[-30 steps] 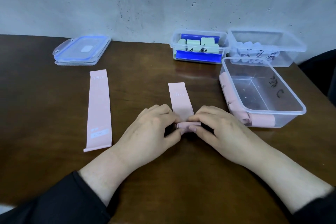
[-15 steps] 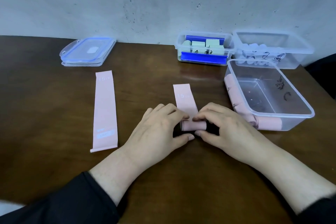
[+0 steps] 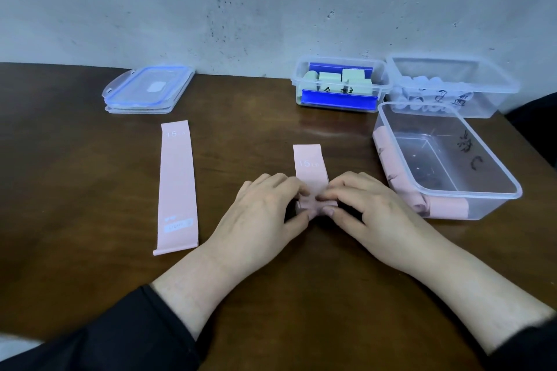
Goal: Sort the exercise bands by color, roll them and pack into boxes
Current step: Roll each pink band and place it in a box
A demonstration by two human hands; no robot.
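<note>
Compared with half a second ago, less of the flat strip is left showing beyond the hands and the roll is more covered by the fingers; the fingertips of both hands have been drawn closer together over it. The partly rolled pale pink exercise band (image 3: 310,173) is seen near the middle of the dark brown wooden table (image 3: 75,178), its rolled near end under the fingers and its flat far end, printed "15 LB", lying on the wood. The roll is pinched by the left hand (image 3: 265,211) from the left, thumb in front and fingers curled over the top. It is gripped likewise by the right hand (image 3: 364,208) from the right, thumb pressed at the near side. A second flat pale pink band (image 3: 177,187) is laid out well to the left. A clear plastic box (image 3: 470,190) with pink rolls against its near and left walls is set to the right.
</note>
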